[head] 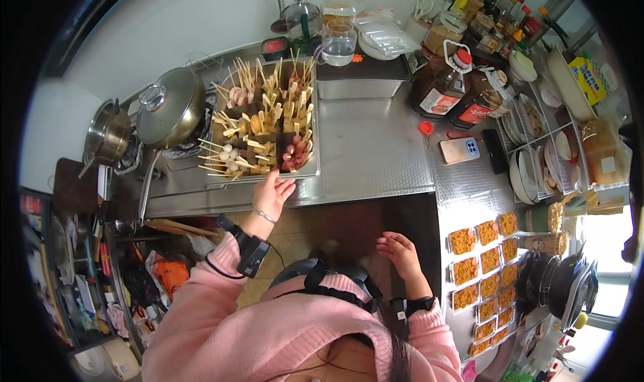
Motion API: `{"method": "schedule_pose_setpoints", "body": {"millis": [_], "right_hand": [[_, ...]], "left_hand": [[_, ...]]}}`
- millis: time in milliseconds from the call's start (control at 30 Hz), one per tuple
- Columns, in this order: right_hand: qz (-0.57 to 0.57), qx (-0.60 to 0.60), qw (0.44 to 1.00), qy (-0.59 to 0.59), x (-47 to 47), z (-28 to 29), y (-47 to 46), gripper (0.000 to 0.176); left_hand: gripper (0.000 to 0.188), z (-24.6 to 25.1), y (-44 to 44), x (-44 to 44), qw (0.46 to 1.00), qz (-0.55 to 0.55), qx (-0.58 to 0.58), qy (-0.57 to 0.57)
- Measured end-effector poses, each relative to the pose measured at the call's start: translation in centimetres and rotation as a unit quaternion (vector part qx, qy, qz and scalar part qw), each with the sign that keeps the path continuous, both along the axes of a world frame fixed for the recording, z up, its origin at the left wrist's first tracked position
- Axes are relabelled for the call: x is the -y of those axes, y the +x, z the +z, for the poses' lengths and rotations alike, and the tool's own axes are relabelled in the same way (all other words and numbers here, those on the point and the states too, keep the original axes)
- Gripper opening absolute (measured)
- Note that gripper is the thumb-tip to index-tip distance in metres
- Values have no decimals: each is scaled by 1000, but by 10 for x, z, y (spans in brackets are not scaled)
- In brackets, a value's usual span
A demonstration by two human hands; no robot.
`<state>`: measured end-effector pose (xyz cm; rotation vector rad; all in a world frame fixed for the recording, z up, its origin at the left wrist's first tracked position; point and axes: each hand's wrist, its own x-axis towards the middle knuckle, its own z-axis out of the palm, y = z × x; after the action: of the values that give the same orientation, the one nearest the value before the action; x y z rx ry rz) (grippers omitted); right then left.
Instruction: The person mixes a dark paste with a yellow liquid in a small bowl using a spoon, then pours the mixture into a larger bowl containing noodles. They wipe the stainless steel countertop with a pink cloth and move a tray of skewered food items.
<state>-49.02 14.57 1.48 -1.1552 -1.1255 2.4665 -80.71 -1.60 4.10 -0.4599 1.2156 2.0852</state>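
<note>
My left hand (pixel 271 195) is at the front edge of a divided metal tray (pixel 316 155), its thumb by the rim and its fingers apart; whether it touches the rim I cannot tell. Many skewers stand in the tray's compartments, among them pink sausage pieces (pixel 296 153) nearest the hand, white balls (pixel 230 154) at the left and sliced pink-and-white pieces (pixel 238 96) at the back. My right hand (pixel 400 255) hangs in front of my body, below the counter's edge, with loosely curved fingers and nothing in it.
Left of the tray, a lidded pan (pixel 173 107) sits with its handle over the counter edge. Large jugs of dark liquid (pixel 436 92), a phone (pixel 459 151) and a dish rack (pixel 536 145) are at the right. Rows of clear boxes of orange-brown food (pixel 465 271) cover the side counter.
</note>
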Motion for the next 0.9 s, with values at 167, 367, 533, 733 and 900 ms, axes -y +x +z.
{"method": "schedule_pose_setpoints", "body": {"millis": [167, 367, 533, 733, 900], "right_hand": [[-23, 36, 999, 14, 7, -2, 9, 23], [-110, 56, 988, 90, 29, -1, 78, 25], [-268, 140, 952, 43, 87, 4, 167, 30], [-408, 208, 888, 45, 163, 17, 271, 28], [-568, 287, 760, 135, 199, 16, 412, 27]], "left_hand": [[25, -8, 22, 11, 975, -166, -132, 61], [15, -38, 94, -13, 918, -387, -28, -77], [13, -43, 135, -78, 824, -563, -48, 29], [11, -16, 229, -122, 753, -655, -40, 50], [11, -6, 305, -127, 701, -709, -56, 43]]}}
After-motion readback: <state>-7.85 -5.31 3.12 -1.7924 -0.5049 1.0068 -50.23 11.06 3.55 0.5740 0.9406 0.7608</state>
